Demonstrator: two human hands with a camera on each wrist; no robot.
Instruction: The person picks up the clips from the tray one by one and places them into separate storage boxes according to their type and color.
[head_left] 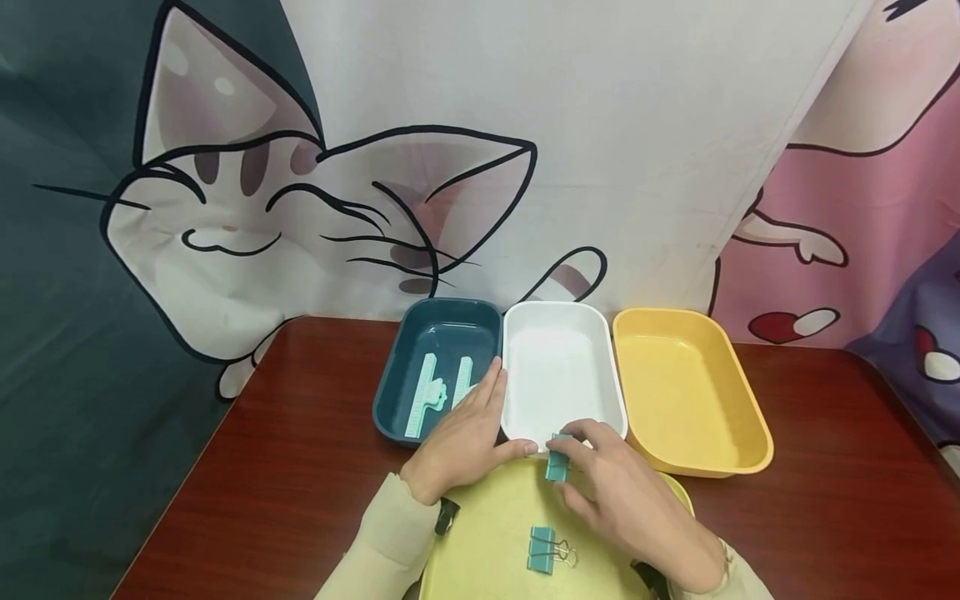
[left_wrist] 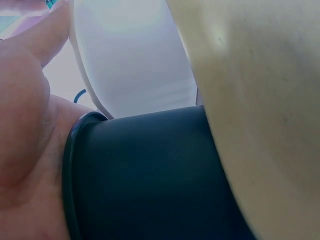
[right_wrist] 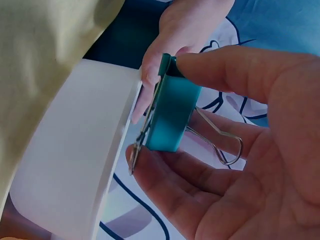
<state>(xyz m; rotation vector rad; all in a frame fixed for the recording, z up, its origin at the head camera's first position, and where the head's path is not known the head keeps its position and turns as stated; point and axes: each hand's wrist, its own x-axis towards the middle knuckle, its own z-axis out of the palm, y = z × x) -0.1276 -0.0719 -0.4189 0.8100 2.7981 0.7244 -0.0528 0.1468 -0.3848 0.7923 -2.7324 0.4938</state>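
Note:
My right hand (head_left: 622,492) pinches a teal binder clip (head_left: 557,460) between thumb and fingers, over the near rim of the white tray (head_left: 562,367). In the right wrist view, the clip (right_wrist: 172,117) has its wire handles spread to both sides. My left hand (head_left: 465,433) lies with straight fingers over the adjoining sides of the dark blue tray (head_left: 387,379) and the white tray, its thumb at the white tray's near rim. Below the hands, a second teal binder clip (head_left: 541,550) lies on the yellow-green tray (head_left: 480,550).
Two mint-green ruler-like clips (head_left: 422,396) lie in the dark blue tray, one partly hidden by my left fingers. A yellow tray (head_left: 690,400) stands right of the white one on the brown table (head_left: 247,467). Behind hangs a cartoon-printed cloth (head_left: 637,167).

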